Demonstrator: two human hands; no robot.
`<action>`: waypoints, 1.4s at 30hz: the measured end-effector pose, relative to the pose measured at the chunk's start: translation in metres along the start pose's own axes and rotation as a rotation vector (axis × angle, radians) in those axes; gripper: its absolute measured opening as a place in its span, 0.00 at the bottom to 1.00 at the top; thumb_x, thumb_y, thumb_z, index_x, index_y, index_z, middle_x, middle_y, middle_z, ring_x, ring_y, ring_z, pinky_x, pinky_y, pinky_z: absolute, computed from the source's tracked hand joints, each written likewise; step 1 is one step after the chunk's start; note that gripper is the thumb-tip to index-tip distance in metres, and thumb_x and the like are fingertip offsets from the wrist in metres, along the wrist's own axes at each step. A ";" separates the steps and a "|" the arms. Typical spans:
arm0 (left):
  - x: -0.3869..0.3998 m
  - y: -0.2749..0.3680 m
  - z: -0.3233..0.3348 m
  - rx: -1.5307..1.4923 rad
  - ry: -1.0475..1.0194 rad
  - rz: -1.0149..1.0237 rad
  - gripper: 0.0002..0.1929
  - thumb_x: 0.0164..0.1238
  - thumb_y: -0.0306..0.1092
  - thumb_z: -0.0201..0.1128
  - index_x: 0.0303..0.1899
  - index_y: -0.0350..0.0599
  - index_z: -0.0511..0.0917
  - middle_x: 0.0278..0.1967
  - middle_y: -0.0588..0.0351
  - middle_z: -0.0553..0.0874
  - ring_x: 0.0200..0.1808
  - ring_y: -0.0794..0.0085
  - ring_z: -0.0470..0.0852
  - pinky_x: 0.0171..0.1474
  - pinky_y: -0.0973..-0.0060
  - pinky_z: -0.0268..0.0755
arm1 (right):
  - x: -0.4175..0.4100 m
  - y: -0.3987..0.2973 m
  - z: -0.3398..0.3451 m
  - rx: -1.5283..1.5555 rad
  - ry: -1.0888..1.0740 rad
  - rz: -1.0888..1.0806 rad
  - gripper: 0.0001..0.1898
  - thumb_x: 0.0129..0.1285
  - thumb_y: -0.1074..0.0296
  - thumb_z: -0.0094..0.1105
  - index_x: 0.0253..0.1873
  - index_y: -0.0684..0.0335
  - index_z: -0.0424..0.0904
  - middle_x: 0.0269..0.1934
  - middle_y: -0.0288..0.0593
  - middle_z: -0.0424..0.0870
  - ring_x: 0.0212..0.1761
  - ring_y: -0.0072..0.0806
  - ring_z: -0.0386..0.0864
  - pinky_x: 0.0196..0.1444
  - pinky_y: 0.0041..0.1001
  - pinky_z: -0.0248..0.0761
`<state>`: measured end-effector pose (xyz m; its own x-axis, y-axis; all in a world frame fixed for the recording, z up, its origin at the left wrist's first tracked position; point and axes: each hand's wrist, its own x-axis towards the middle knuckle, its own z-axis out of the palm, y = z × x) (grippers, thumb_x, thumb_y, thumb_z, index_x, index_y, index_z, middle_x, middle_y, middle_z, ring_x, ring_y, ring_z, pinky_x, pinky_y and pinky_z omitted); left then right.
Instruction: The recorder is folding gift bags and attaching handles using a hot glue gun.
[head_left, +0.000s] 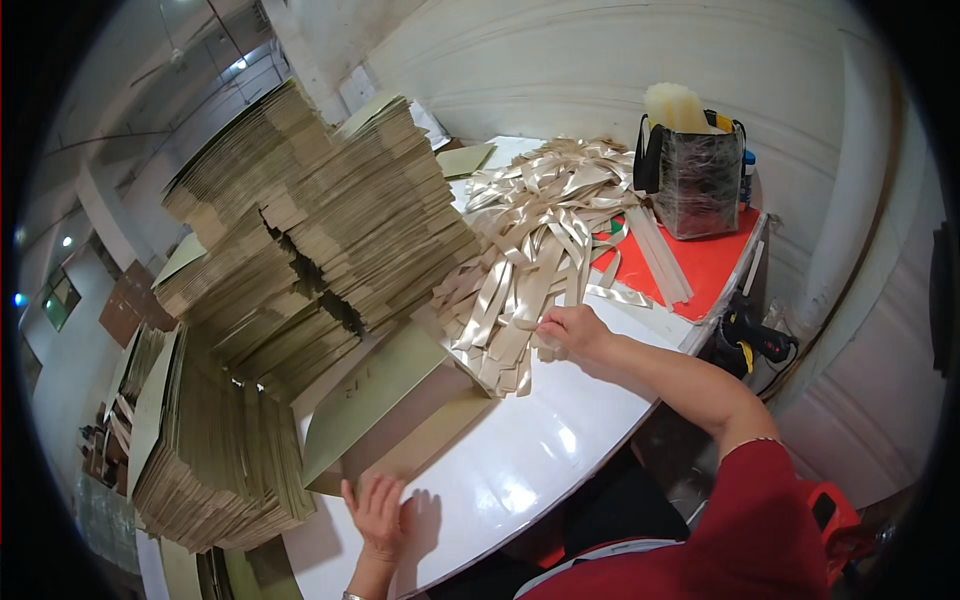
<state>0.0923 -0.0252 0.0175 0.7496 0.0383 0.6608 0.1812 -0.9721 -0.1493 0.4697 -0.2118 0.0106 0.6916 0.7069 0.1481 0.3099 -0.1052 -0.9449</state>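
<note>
My right hand pinches the end of a cream satin ribbon at the near side of a large heap of ribbons. My left hand has its fingers spread and holds nothing; it lies by the near end of a green cardboard box part, and whether it touches that part I cannot tell. The box part stands on the white table, its inner side facing me, with handwritten marks on its green face. Pale strips with loose ends hang from the heap beside my right hand.
Tall stacks of folded green card rise behind the box part, with another stack at the left. A plastic-wrapped container with glue sticks stands on a red sheet. A black hot-glue gun hangs by the right edge.
</note>
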 end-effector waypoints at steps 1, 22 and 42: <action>0.002 0.008 0.002 -0.003 0.000 -0.002 0.11 0.55 0.35 0.64 0.40 0.45 0.78 0.41 0.53 0.82 0.49 0.57 0.79 0.65 0.44 0.51 | 0.002 0.004 0.000 0.034 -0.010 0.007 0.09 0.62 0.69 0.54 0.40 0.67 0.79 0.26 0.42 0.79 0.25 0.22 0.74 0.28 0.26 0.70; 0.058 0.093 0.028 -0.829 -0.206 -0.517 0.25 0.48 0.31 0.72 0.51 0.42 0.77 0.45 0.50 0.83 0.52 0.59 0.79 0.62 0.57 0.61 | -0.059 -0.064 0.050 0.062 0.006 -0.411 0.06 0.56 0.73 0.60 0.39 0.64 0.81 0.31 0.41 0.83 0.29 0.23 0.79 0.35 0.24 0.72; -0.118 -0.054 -0.076 -0.945 -0.010 -1.454 0.06 0.62 0.26 0.61 0.38 0.34 0.80 0.24 0.56 0.84 0.26 0.74 0.81 0.37 0.76 0.76 | -0.033 -0.014 0.024 0.906 0.506 0.355 0.07 0.66 0.70 0.51 0.43 0.66 0.71 0.35 0.45 0.78 0.34 0.28 0.79 0.31 0.24 0.75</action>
<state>-0.0540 0.0049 0.0038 0.3299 0.9318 -0.1516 0.2548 0.0667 0.9647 0.4269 -0.2170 0.0121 0.8988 0.3471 -0.2679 -0.4109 0.4537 -0.7908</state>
